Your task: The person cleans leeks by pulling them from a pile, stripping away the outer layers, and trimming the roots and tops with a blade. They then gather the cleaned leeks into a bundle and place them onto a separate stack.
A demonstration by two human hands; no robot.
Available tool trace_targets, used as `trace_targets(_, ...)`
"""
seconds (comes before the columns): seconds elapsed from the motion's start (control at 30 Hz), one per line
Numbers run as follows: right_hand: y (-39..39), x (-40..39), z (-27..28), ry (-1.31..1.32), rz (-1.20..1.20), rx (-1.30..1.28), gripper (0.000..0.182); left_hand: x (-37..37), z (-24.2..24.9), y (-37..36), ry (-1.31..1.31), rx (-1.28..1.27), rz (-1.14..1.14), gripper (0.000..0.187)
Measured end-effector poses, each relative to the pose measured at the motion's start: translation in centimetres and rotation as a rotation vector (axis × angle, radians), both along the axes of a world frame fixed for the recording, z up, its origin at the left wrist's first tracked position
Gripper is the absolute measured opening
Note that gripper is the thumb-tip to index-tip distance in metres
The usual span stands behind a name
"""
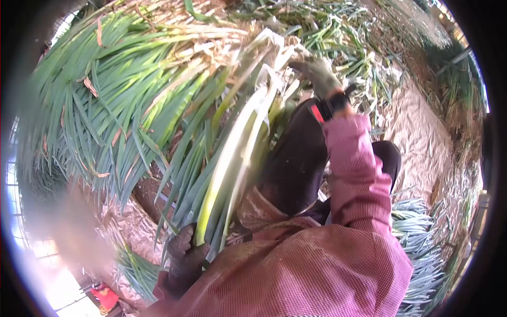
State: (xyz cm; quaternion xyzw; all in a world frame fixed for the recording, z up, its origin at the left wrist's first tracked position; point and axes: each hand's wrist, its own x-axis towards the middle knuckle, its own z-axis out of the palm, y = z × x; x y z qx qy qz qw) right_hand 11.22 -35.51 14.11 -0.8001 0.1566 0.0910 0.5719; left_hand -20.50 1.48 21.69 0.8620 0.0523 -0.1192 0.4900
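Here, a bundle of leeks (232, 158) across the middle of the frame, pale stalks running from lower centre up to upper centre. Left hand (186, 252), gloved, clamped around the green end at lower centre. Right hand (317, 74), gloved, closed on the dry husks at the top. Leek pile (105, 90) at upper left.

Leek bundle (237, 158) in both gloved hands
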Motion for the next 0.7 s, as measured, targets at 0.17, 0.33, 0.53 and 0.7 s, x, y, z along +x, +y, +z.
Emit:
trace_targets(0.17, -1.2, -6.3, -2.1, -0.206, 0.086, 0.597, 0.029, 2.1, -1.0, -1.2, -0.072, 0.025, -0.124, 0.034)
trace_targets(0.33, 2.1, -6.5, 2.9, -0.252, -0.285, 0.746, 0.032, 3.5, -0.6, -3.8, -0.068, -0.086, -0.287, 0.032)
trace_targets(0.53, -3.2, -5.4, 11.4, -0.716, -0.303, 0.340, 0.029, 6.8, 4.7, -7.2, 0.177, -0.326, -0.284, 0.034)
trace_targets(0.7, -25.4, -0.2, 12.7, -0.963, -0.755, -0.498, 0.024, 6.4, 4.6, -5.6, 0.277, -0.375, -0.304, 0.040)
